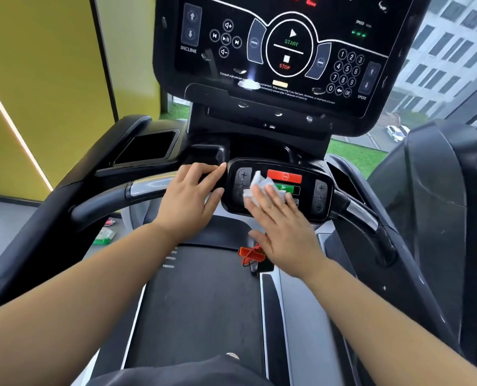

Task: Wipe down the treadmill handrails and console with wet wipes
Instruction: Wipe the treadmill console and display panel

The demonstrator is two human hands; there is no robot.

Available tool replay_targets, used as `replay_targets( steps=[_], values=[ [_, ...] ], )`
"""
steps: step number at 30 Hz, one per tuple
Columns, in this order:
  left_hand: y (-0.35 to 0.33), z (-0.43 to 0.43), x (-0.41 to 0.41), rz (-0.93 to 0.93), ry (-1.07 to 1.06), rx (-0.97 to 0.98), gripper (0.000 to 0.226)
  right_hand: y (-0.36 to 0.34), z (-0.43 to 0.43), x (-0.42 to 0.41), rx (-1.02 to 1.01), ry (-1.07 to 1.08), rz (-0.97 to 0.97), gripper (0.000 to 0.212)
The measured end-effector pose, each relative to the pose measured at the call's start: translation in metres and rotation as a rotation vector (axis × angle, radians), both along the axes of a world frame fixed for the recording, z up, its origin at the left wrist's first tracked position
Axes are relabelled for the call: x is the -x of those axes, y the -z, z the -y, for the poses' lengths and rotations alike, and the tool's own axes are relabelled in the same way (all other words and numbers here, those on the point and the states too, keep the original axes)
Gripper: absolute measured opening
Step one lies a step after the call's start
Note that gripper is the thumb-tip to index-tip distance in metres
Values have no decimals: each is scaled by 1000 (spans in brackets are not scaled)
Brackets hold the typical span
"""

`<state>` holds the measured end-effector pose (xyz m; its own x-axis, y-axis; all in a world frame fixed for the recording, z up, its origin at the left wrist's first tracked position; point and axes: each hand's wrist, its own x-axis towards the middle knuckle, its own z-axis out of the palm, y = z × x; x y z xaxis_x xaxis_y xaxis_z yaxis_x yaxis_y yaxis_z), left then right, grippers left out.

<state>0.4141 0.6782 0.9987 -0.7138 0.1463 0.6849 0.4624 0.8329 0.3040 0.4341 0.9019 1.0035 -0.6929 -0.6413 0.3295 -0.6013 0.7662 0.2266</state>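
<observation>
Pressing a crumpled white wet wipe against the small black oval control panel, using the right grip laid open and flat, fingers straight over the wipe's lower part. Covering much of the panel's left half and part of its green start bar; leaving the red stop bar uncovered just above the fingertips. Clasping the black curved left handrail with the left grip, closed around the bar right beside the panel's left edge, thumb on the far side. Further along that rail, just past the left grip, a silver metal sensor band. Above and behind the panel, the big black glossy console, marked with START and STOP in a ring, a number pad, and incline and speed arrows. Below the right wrist, hanging near the dark running belt, a red plastic safety clip. Down on the grey floor left of the machine, a green and white packet, well apart from both grips.
</observation>
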Motion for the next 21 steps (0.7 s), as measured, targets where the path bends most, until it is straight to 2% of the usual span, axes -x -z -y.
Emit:
replay_targets(
  steps=[5, 10, 15, 21],
  values=[
    [1, 1, 0, -9, 6, 3, 47, -2, -9, 3, 211, -149, 29, 43],
    [0, 1, 0, -8, 19, 1, 46, -9, 10, 11, 448, -253, -92, 22],
    [0, 2, 0, -1, 9, 6, 46, -16, 11, 12, 471, -166, -150, 17],
    [1, 2, -1, 33, 11, 24, 46, -11, 8, 8, 479, -186, -63, 16]
  ],
)
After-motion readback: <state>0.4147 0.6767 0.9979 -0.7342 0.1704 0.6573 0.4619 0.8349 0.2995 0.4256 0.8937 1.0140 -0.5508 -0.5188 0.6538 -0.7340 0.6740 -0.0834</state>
